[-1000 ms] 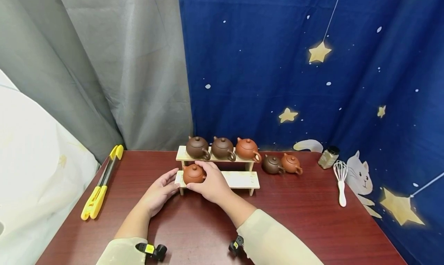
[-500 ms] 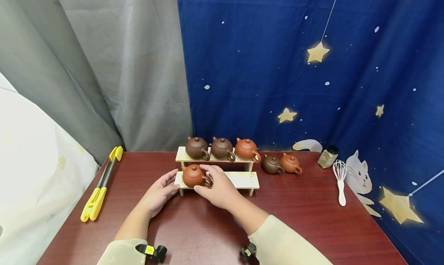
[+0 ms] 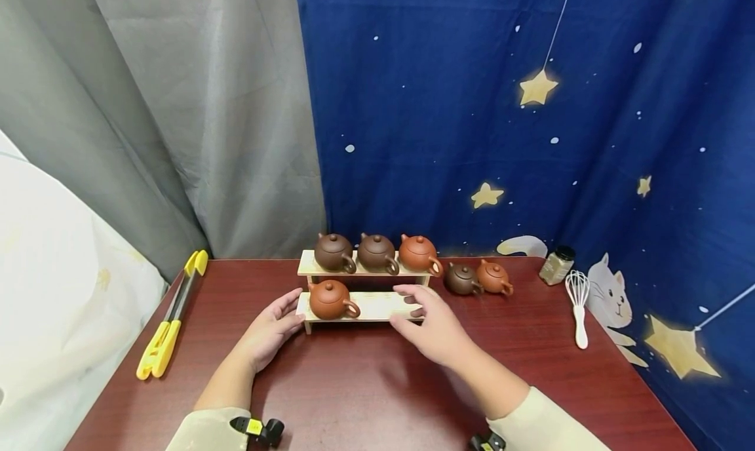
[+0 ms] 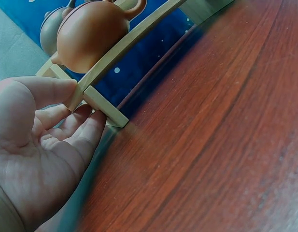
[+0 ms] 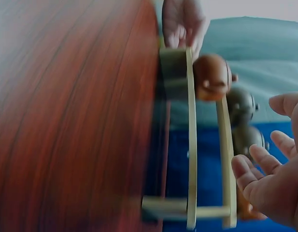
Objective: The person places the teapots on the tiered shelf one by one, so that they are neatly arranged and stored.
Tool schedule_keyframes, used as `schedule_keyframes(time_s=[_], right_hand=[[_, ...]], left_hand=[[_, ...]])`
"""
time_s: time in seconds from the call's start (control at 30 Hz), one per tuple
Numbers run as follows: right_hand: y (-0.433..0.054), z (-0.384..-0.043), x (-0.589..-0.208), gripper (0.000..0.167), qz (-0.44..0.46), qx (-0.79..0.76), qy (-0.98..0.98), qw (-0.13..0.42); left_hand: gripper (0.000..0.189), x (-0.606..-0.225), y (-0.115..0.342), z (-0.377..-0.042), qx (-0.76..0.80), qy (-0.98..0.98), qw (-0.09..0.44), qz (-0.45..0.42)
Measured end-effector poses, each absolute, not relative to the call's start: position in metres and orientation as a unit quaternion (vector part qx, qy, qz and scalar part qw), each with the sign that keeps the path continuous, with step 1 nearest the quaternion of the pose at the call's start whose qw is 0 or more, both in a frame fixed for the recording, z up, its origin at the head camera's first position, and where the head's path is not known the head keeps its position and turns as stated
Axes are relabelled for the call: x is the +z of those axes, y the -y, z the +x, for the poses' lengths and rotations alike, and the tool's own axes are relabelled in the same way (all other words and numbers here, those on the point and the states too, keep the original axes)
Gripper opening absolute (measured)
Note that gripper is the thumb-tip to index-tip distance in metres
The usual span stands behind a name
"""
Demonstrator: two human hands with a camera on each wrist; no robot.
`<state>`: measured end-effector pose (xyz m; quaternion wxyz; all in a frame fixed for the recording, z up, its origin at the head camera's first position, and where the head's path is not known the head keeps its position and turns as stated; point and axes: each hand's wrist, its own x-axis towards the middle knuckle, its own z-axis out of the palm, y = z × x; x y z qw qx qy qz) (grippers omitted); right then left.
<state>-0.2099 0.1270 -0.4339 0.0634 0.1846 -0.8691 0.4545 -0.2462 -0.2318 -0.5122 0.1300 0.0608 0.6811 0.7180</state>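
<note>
A reddish-brown clay teapot [image 3: 328,300] sits at the left end of the lower board of a two-step wooden display stand [image 3: 377,307], its handle toward the right. My left hand [image 4: 47,130] holds the stand's left end, thumb at the board's edge and fingers around the leg below. Over the right part of the lower board my right hand [image 3: 435,326] is held with spread, relaxed fingers and nothing in it. On the upper board stand two dark brown teapots [image 3: 333,253] and one reddish teapot [image 3: 417,253].
Right of the stand are a smaller dark teapot [image 3: 461,279] and a smaller reddish teapot [image 3: 493,278]. A jar with a black lid [image 3: 557,266] and a white whisk [image 3: 579,307] lie farther right. Yellow-handled tongs [image 3: 174,316] lie at the left edge of the table.
My right hand has let go of the reddish teapot on the lower board and moved right, away from it. My left hand stays at the stand's left end.
</note>
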Motion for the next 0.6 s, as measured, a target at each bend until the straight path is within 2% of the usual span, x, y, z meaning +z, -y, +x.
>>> schedule_keyframes(time_s=[0.3, 0.6], right_hand=[[-0.194, -0.218, -0.447, 0.043, 0.140, 0.490, 0.851, 0.129], [-0.252, -0.236, -0.458, 0.044, 0.062, 0.458, 0.879, 0.118]], left_hand=[[0.078, -0.513, 0.230, -0.246, 0.716, -0.682, 0.133, 0.060], [0.079, -0.515, 0.233, -0.247, 0.717, -0.682, 0.130, 0.059]])
